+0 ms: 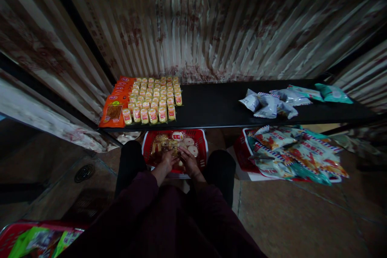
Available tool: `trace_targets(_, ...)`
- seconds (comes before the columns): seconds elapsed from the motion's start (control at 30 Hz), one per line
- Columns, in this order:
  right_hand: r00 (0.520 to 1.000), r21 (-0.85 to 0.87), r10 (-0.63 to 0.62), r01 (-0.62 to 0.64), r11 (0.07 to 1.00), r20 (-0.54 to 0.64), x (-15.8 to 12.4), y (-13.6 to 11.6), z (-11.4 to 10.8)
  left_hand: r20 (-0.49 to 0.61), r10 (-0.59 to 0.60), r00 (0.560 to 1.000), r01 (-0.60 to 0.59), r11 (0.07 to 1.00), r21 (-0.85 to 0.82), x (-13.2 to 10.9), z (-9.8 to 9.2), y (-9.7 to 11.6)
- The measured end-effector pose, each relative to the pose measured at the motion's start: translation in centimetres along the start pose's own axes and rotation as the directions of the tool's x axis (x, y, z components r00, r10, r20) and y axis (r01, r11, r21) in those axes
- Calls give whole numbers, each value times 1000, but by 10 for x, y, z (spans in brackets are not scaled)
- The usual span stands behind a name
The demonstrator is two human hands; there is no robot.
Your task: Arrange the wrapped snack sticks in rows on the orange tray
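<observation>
Small wrapped snacks (157,148), loose lot, lower centre of the frame: golden-brown pieces in clear, glossy film that catches the light, lying jumbled in a red basket (201,139). With them, toward the right of the same basket, pale round pieces (190,142) with smooth faces, and one piece with a red-and-white label. Basket of plastic, slotted walls, pale rim.

Hands, one pair, bare, over the basket. Left hand (168,161) and right hand (188,160) are close together, fingers bent inward among the snacks; whether either is closed on a piece — cannot tell, the fingertips being dim and partly hidden.

Shelf (208,107), black, flat, smooth, across the middle of the frame. On its left end: orange pouches (113,109), flat and overlapping, beside close rows of yellow packs (151,100), small, upright, red-labelled. On its right end: silvery bags (267,105), puffed and creased, with teal bags (332,92) beyond.

Lower right: second red basket (243,151), heaped with crinkled, striped-edge bags (305,151). Upper frame: curtain (193,24), pale, deeply pleated, reddish print — cloth, by its folds.
</observation>
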State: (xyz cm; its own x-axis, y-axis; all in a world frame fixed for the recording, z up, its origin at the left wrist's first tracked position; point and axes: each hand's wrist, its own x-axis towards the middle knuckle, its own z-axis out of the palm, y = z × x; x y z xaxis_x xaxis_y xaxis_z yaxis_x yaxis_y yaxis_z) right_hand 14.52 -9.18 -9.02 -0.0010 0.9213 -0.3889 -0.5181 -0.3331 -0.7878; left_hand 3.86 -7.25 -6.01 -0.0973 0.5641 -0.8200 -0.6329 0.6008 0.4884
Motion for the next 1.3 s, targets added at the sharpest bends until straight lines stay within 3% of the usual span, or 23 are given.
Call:
trace_targets(0.3, 997, 27, 70, -70, 997, -17, -1, -5, 1, 122, -111, 986, 115, 993, -26, -9, -2, 9)
trace_targets(0.83, 997, 30, 69, -67, 997, -45, 0, -2, 5, 112, -196, 974, 202, 978, -47, -1, -2, 5)
trace_targets(1.07, 998, -23, 45, -46, 999, -43, 1, 0, 3, 65, -157, 986, 157, 988, 7, 1, -3, 3)
trace_targets(1.3, 998, -54, 34, -36, 998, -50, -2, 1, 3, -22, -3, 1000, 5, 998, 69, 9, -3, -1)
